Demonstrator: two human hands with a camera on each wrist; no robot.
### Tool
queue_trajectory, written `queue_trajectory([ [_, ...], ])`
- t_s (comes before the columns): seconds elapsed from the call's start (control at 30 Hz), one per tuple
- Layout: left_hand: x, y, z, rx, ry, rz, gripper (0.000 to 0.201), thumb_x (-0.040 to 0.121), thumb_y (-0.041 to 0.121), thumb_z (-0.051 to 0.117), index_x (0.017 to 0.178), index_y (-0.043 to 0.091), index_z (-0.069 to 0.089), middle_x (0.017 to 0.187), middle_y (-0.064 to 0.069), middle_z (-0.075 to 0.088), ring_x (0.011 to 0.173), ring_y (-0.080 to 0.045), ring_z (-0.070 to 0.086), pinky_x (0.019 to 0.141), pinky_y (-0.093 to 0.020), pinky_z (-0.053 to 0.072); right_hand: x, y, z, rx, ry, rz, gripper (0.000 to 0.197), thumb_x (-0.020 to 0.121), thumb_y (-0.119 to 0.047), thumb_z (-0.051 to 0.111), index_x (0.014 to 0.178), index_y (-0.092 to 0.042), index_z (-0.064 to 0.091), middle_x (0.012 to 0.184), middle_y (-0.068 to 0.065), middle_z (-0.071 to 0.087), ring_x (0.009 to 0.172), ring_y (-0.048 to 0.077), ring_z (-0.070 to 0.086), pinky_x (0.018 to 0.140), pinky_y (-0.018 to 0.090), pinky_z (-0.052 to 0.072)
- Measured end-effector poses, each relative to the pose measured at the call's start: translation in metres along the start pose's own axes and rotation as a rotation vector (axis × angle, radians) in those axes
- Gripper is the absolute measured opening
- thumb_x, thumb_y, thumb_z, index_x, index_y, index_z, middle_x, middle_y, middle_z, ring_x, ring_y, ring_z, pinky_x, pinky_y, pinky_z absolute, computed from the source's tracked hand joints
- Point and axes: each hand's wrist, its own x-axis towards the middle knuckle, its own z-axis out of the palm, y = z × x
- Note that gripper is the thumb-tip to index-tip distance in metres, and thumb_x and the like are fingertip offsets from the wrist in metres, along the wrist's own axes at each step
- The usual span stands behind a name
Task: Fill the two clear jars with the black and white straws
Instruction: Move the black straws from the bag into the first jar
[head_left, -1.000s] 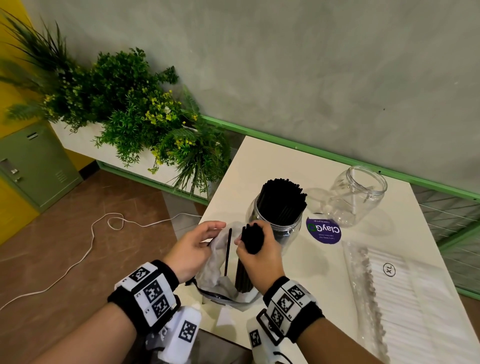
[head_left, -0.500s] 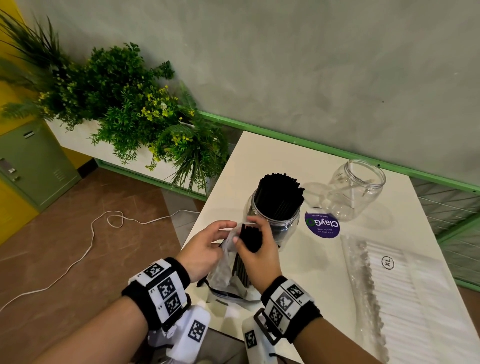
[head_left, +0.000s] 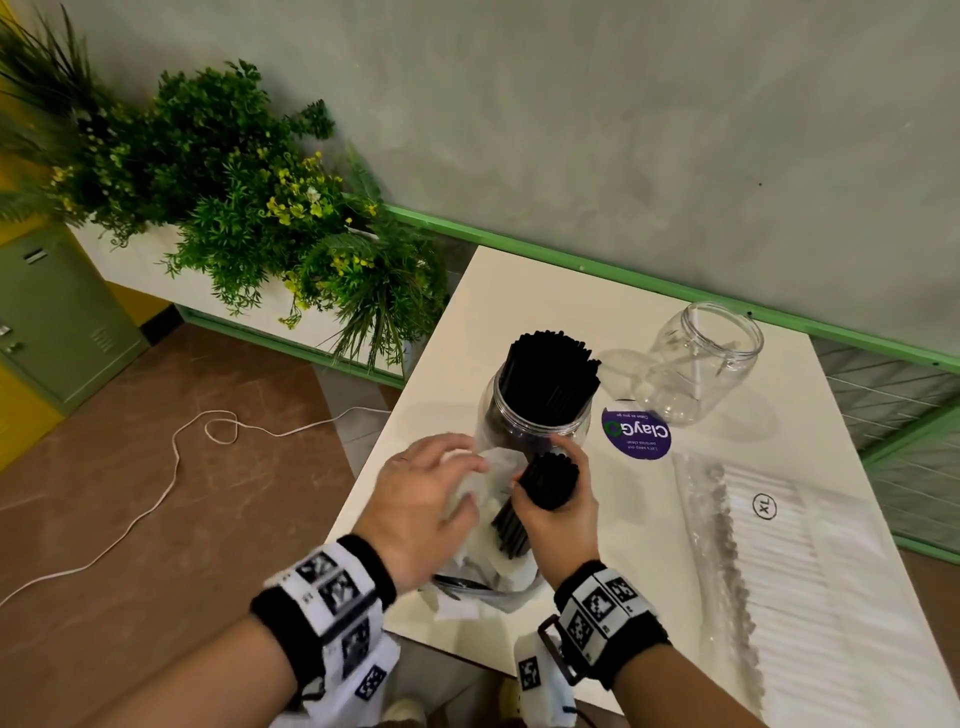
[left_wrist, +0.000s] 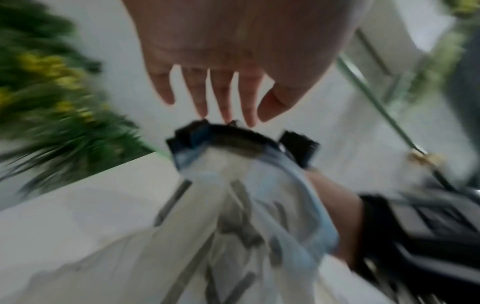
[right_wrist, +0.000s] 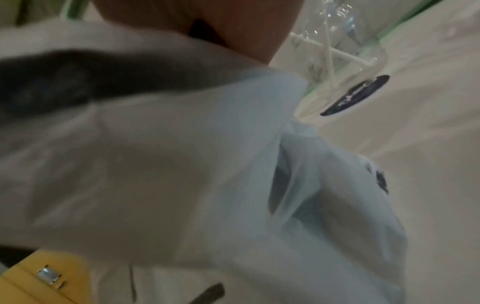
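While the near jar (head_left: 535, 415) already stands packed with black straws, the right hand (head_left: 558, 512) grips one more black bundle (head_left: 545, 483) beside it, half out of the plastic bag (head_left: 483, 519). The left hand (head_left: 423, 499), fingers spread, rests on that bag. By the look of it about half remains: the far jar (head_left: 696, 364) holds at most a few straws, and the white straws (head_left: 810, 571) lie bagged on the table (head_left: 545, 280).

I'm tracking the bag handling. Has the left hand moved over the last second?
Yes. The left hand has let go of the plastic bag and opened, its fingertips now nearer the black-straw jar.
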Motion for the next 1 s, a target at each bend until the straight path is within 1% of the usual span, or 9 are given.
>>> queue_trajectory([
  [0.1, -0.012, 0.013, 0.022, 0.232, -0.142, 0.262, 0.020, 0.078, 0.043, 0.049, 0.093, 0.037, 0.062, 0.110, 0.016, 0.056, 0.108, -0.008, 0.050, 0.094, -0.031, 0.031, 0.004, 0.011, 0.003, 0.047, 0.021, 0.172, 0.025, 0.076, 0.003, 0.073, 0.096, -0.006, 0.063, 0.072, -0.001, 0.069, 0.068, 0.020, 0.062, 0.056, 0.021, 0.052],
  [0.2, -0.022, -0.016, 0.050, 0.503, -0.390, 0.212, 0.018, 0.069, 0.047, 0.056, 0.078, 0.036, 0.067, 0.108, 0.009, 0.060, 0.106, -0.019, 0.057, 0.088, -0.036, 0.028, 0.012, 0.018, -0.007, 0.000, 0.026, 0.229, 0.016, 0.074, -0.003, 0.077, 0.087, -0.006, 0.067, 0.076, 0.001, 0.071, 0.073, 0.015, 0.067, 0.063, 0.022, 0.052],
  [0.23, -0.026, -0.029, 0.055, 0.563, -0.483, 0.146, 0.021, 0.070, 0.046, 0.057, 0.086, 0.036, 0.068, 0.119, 0.004, 0.058, 0.117, -0.025, 0.053, 0.093, -0.039, 0.027, 0.014, 0.017, -0.012, 0.002, 0.011, 0.243, 0.014, 0.075, -0.003, 0.077, 0.083, -0.009, 0.068, 0.076, -0.001, 0.072, 0.074, 0.012, 0.067, 0.065, 0.020, 0.052],
  [0.3, -0.034, -0.053, 0.067, 0.634, -0.646, 0.035, 0.038, 0.082, 0.046, 0.052, 0.119, 0.038, 0.058, 0.148, -0.005, 0.032, 0.141, -0.033, 0.024, 0.109, -0.050, 0.017, 0.017, 0.017, -0.020, 0.013, -0.008, 0.252, 0.017, 0.075, 0.000, 0.076, 0.077, -0.015, 0.068, 0.074, -0.005, 0.071, 0.074, 0.008, 0.067, 0.067, 0.018, 0.051],
  [0.37, -0.039, -0.068, 0.074, 0.635, -0.757, -0.044, 0.048, 0.089, 0.048, 0.046, 0.135, 0.041, 0.040, 0.159, -0.006, 0.004, 0.146, -0.029, 0.000, 0.115, -0.054, 0.006, 0.016, 0.020, -0.024, 0.002, -0.028, 0.255, 0.021, 0.075, 0.004, 0.075, 0.076, -0.016, 0.068, 0.075, -0.005, 0.071, 0.076, 0.010, 0.067, 0.069, 0.019, 0.051],
  [0.53, -0.027, -0.078, 0.080, 0.576, -0.828, -0.137, 0.047, 0.091, 0.050, 0.041, 0.136, 0.039, 0.038, 0.159, -0.008, -0.007, 0.146, -0.026, -0.008, 0.116, -0.051, 0.004, 0.013, 0.029, -0.015, -0.098, -0.002, 0.328, 0.017, 0.075, -0.002, 0.077, 0.078, -0.017, 0.068, 0.076, -0.006, 0.071, 0.072, 0.003, 0.067, 0.065, 0.016, 0.052],
  [0.7, 0.000, -0.073, 0.074, 0.688, -0.876, -0.193, 0.057, 0.091, 0.046, 0.042, 0.145, 0.041, 0.021, 0.158, -0.009, -0.010, 0.146, -0.028, -0.011, 0.113, -0.058, 0.003, 0.028, 0.028, -0.014, -0.111, 0.029, 0.370, 0.020, 0.074, -0.006, 0.076, 0.091, -0.001, 0.068, 0.087, 0.007, 0.072, 0.080, 0.015, 0.068, 0.070, 0.024, 0.051],
  [0.83, 0.005, -0.067, 0.074, 0.653, -0.890, -0.218, 0.056, 0.090, 0.048, 0.044, 0.143, 0.039, 0.027, 0.159, -0.009, -0.006, 0.146, -0.029, -0.008, 0.114, -0.057, 0.001, 0.029, -0.009, -0.022, -0.043, 0.033, 0.246, 0.008, 0.078, 0.000, 0.074, 0.084, -0.004, 0.070, 0.080, -0.001, 0.071, 0.076, 0.006, 0.067, 0.067, 0.014, 0.050],
  [1.0, 0.001, -0.064, 0.068, 0.587, -0.725, -0.185, 0.047, 0.087, 0.048, 0.044, 0.134, 0.041, 0.041, 0.157, 0.001, 0.013, 0.145, -0.025, 0.008, 0.112, -0.057, 0.002, 0.044, -0.067, -0.043, 0.001, 0.063, 0.044, 0.008, 0.078, 0.001, 0.074, 0.085, 0.002, 0.070, 0.083, 0.007, 0.072, 0.083, 0.017, 0.069, 0.078, 0.026, 0.055],
])
